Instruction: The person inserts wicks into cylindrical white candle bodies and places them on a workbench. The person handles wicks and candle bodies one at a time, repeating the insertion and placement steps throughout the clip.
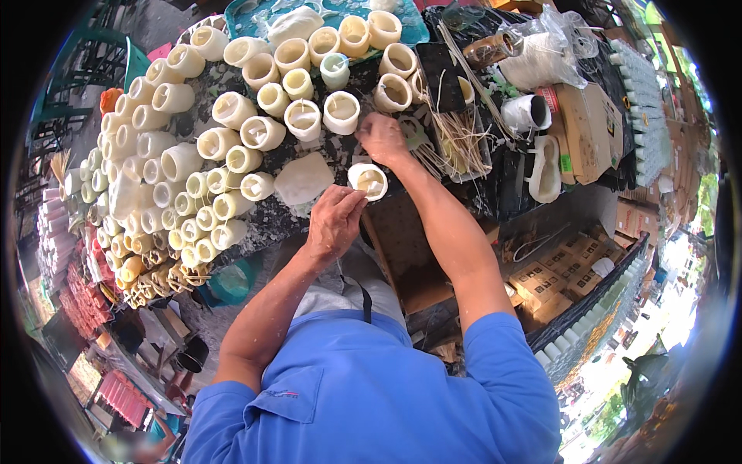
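Observation:
A white round wax cup (368,182) stands at the near edge of the dark, wax-spattered table (263,241), with pale pieces inside it. My left hand (337,222) is closed in a pinch at the near-left rim of this cup. Beyond it, my right hand (382,138) rests low over the table with fingers curled downward; whatever they hold, if anything, is hidden. Just left of those fingers stands another cream wax cup (341,113). A flat, whitish wax slab (304,179) lies to the left of my left hand.
Many cream cups (171,98) crowd the table's left side. A turquoise tray (413,27) sits at the back. Rightward are thin sticks (464,139), a brown bottle (493,49), a plastic-wrapped string spool (535,60) and cardboard (587,124). An open cardboard box (410,267) is below the edge.

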{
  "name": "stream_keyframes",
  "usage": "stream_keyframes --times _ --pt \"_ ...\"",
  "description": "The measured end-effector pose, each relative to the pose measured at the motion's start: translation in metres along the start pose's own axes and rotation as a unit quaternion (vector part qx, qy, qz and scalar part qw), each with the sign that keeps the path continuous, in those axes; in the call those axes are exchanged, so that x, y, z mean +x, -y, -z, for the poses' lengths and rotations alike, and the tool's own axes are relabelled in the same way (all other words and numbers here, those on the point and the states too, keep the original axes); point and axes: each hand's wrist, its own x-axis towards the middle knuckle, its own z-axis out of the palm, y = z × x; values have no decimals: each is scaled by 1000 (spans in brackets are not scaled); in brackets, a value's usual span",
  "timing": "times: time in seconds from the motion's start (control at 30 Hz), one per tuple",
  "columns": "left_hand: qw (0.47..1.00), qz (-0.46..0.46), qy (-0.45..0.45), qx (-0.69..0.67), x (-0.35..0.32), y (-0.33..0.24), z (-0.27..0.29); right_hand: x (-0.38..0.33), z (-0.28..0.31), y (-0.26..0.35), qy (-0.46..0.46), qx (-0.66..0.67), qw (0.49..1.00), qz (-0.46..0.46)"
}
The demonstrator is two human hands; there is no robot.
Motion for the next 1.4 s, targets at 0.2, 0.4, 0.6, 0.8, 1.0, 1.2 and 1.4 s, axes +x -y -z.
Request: stream_keyframes --times 0.2,0.4,0.6,0.8,1.0,1.2,1.4 --pt "1000 14 -12 -18 0 0 1 -90 82 35 42 201 978 -31" --pt "999 37 -6 -26 1 0 -3 -137 84 53 -38 48 992 109" --pt "999 43 -25 -3 5 -4 16 -181 70 33 -113 111 987 19" --pt "940 165 67 292 41 52 50 -236 26 18 -48 129 989 -63" --pt "908 232 73 340 60 93 10 -262 -1 25 -34 174 981 -82" --pt "898 338 15 283 67 97 3 -267 -6 26 -34 174 980 -93" --pt "905 393 -22 164 62 93 1 -258 -20 19 -52 177 979 -87"
